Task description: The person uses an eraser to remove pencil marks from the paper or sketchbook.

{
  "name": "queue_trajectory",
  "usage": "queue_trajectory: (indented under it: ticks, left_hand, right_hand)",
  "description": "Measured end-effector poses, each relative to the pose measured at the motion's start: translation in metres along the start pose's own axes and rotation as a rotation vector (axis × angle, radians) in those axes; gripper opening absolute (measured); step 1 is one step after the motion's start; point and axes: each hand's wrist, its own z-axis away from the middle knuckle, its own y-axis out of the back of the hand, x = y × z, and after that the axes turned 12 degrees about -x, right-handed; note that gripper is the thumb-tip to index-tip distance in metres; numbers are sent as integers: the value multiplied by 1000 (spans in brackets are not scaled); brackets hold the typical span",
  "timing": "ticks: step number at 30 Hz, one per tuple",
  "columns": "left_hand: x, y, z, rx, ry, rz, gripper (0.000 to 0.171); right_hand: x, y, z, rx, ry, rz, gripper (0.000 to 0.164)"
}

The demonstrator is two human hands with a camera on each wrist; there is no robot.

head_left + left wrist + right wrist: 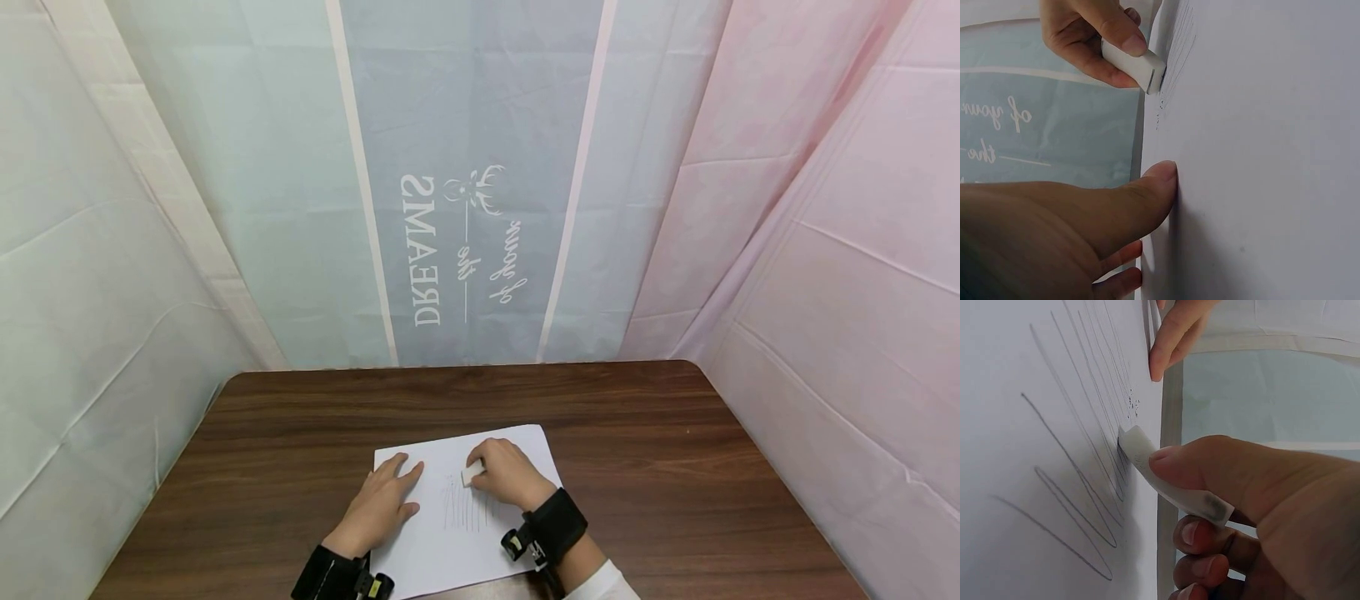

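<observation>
A white sheet of paper (427, 558) lies on the table, with a zigzag of grey pencil lines (467, 510) across its middle. My right hand (510, 473) pinches a white eraser (1172, 487) between thumb and fingers. One end of the eraser meets the paper at the upper part of the pencil lines, and dark crumbs (1134, 405) lie beside it in the right wrist view. A dark smudge marks the eraser's other end. To the left, my left hand (378, 504) rests on the paper with its fingers spread, the thumb (1159, 178) touching the sheet.
The dark wood-grain table (660, 467) extends around the sheet. Hanging cloth (480, 100) with printed lettering stands behind its far edge, with pale cloth (90, 333) at the left and pink cloth (847, 317) at the right. Black straps with small cameras circle both wrists.
</observation>
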Motion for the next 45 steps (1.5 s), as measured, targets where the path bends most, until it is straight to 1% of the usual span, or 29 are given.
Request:
queue_trajectory:
  ticks: [8,21,45]
  left_hand:
    - [0,-2,0,2,-1,10,55]
    - [2,4,1,-2,-2,4,54]
    - [-2,1,1,-1,-17,13,55]
  right_hand:
    - [1,1,0,-4,-10,10,19]
    - [1,2,0,-1,-10,20,18]
    - [2,5,2,-4,-33,17,18]
